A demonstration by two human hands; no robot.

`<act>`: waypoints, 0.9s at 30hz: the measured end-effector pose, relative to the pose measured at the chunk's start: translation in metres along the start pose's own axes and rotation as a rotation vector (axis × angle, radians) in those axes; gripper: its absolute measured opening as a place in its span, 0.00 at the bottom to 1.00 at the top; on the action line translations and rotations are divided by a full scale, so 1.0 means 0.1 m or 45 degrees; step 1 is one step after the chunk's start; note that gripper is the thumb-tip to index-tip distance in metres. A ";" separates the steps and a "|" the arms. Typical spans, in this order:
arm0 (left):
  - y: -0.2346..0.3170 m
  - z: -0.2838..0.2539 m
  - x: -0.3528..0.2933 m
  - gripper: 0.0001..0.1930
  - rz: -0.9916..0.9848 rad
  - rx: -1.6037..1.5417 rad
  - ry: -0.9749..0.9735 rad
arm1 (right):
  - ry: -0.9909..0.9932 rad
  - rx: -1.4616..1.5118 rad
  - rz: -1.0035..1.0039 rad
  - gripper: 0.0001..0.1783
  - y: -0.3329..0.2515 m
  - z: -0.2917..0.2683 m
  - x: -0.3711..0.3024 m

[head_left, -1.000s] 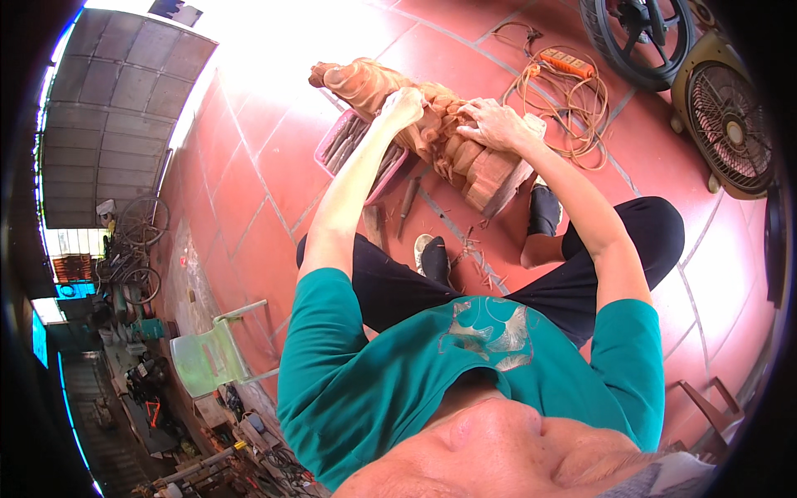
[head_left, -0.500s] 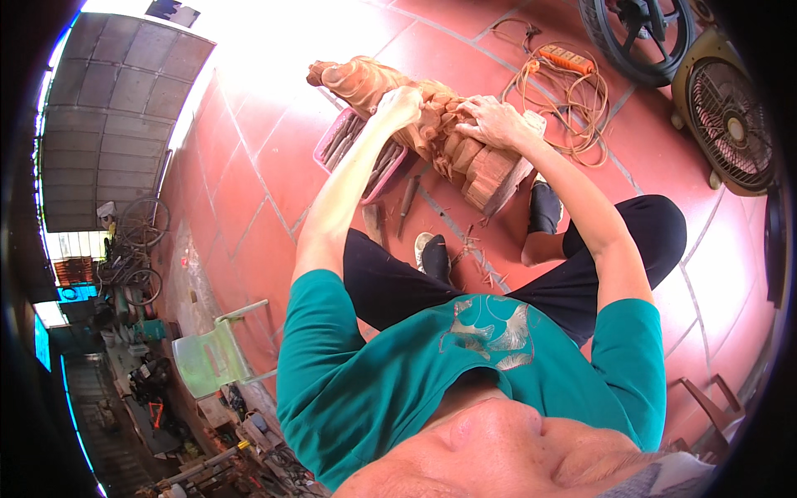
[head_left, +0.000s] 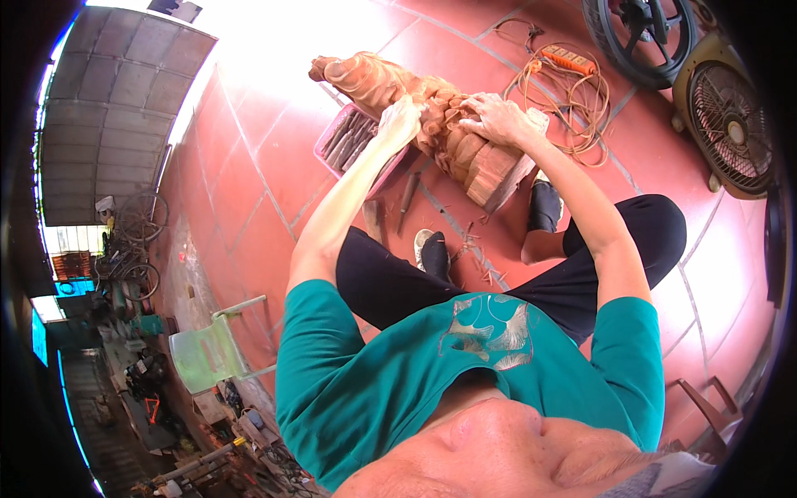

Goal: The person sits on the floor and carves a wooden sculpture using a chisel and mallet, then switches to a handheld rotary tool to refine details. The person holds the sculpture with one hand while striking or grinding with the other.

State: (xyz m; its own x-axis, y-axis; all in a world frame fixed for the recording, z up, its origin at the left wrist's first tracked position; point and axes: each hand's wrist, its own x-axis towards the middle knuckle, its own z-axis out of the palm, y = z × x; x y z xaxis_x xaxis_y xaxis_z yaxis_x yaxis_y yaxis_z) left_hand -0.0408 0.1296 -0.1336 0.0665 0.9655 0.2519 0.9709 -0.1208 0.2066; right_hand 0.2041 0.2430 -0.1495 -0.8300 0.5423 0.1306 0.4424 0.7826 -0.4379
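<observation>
A reddish-brown wood carving (head_left: 369,80) with deep rounded relief lies slantwise across the floor before me, its flat sawn base toward my shoe. My left hand (head_left: 400,122) is closed at the middle of the carving's near side; what its fingers hold, if anything, is hidden. Over the upper part near the base, my right hand (head_left: 498,121) grips the carving, with curved fingers and the thumb apart. Beside my left wrist stands a pink basket (head_left: 322,148) packed with slim dark carving tools (head_left: 349,137), partly under the carving.
A chisel-like tool (head_left: 408,203) and a wooden mallet-like piece (head_left: 374,220) lie near my shoe among wood chips (head_left: 469,241). To the right are an orange power strip (head_left: 569,59) with coiled cord, a wheel (head_left: 639,37) and a fan (head_left: 730,124). A green chair (head_left: 203,355) stands left.
My left hand has moved slightly down toward me along the carving's near side, uncovering more of the carving and the basket of tools. My right hand stays nearly in place.
</observation>
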 end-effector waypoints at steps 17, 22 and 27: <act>0.10 -0.16 -0.11 0.16 -0.014 -0.109 -0.160 | -0.018 0.013 -0.003 0.32 0.01 -0.02 -0.01; -0.07 -0.05 -0.08 0.15 -0.101 -0.016 -0.068 | 0.030 -0.049 -0.046 0.31 0.01 0.09 0.00; 0.01 0.08 -0.04 0.13 -0.116 -0.025 0.050 | 0.047 -0.055 -0.044 0.31 0.01 0.06 0.01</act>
State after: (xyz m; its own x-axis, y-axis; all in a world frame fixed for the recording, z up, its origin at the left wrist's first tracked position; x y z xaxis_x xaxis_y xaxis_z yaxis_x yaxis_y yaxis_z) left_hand -0.0386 0.1274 -0.1419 -0.0312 0.9630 0.2677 0.9678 -0.0378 0.2489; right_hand 0.2020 0.2424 -0.1550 -0.8322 0.5251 0.1782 0.4288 0.8131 -0.3936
